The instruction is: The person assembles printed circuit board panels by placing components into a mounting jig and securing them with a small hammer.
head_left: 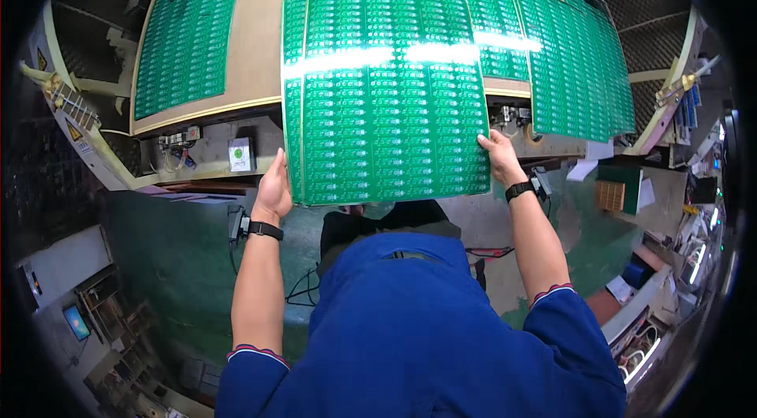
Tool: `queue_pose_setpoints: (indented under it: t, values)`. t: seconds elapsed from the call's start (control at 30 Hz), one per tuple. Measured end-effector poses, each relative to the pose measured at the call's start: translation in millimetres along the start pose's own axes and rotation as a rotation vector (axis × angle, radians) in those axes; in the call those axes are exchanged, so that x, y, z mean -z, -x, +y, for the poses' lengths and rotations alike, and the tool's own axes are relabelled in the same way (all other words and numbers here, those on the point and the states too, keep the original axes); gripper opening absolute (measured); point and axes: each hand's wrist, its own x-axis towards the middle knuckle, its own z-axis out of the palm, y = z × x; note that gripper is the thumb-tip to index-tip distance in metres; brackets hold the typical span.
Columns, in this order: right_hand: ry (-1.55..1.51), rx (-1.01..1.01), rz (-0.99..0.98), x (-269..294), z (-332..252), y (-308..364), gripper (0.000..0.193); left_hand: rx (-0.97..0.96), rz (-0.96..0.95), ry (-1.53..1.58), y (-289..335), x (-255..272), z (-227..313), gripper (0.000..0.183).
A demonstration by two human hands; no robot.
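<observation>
A large green circuit board panel (394, 126) with rows of small repeated patterns is held up in front of me, a bright band of glare across its upper half. A second panel edge shows at its left and top, so more than one sheet may be in the hold. My left hand (274, 188) is closed at the lower left edge, its fingertips partly hidden behind the panel. My right hand (501, 158) pinches the right edge, thumb on the front. Both wrists wear dark bands.
Behind the panel is a tan work board (260, 47) with a wooden rim. Another green panel (189, 43) lies on its left part, and further panels (572, 63) lie at the right. Clamps and hoses line the far edge. A small white box (241, 154) sits on the ledge below.
</observation>
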Motion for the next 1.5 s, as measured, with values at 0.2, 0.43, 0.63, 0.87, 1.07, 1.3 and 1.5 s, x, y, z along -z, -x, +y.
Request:
queue_pose_setpoints:
  t: [0.2,0.43,0.63,0.87,1.07,1.3,1.5]
  values:
    - [0.16,0.005,0.066,7,3,18,0.03,-0.043,0.117,-0.236,-10,10,4,0.051]
    - [0.128,-0.007,0.051,-14,-5,8,0.023,0.075,0.179,-0.216,-25,60,-3,0.034]
    - [0.07,0.242,0.331,-31,-24,-43,0.025,0.181,0.214,-0.228,-31,57,-3,0.042]
    - [0.234,0.452,0.53,-40,-82,-46,0.028,0.149,0.215,-0.321,-30,39,3,0.049]
    - [0.213,0.499,0.43,-40,-51,-49,0.027,0.125,0.235,-0.285,-16,10,3,0.051]
    - [0.636,0.475,0.64,-53,6,-10,0.029,0.044,0.234,-0.494,19,-24,-20,0.045]
    - [0.647,0.168,0.184,-58,-26,14,0.049,-0.176,0.176,-0.608,89,-85,41,0.035]
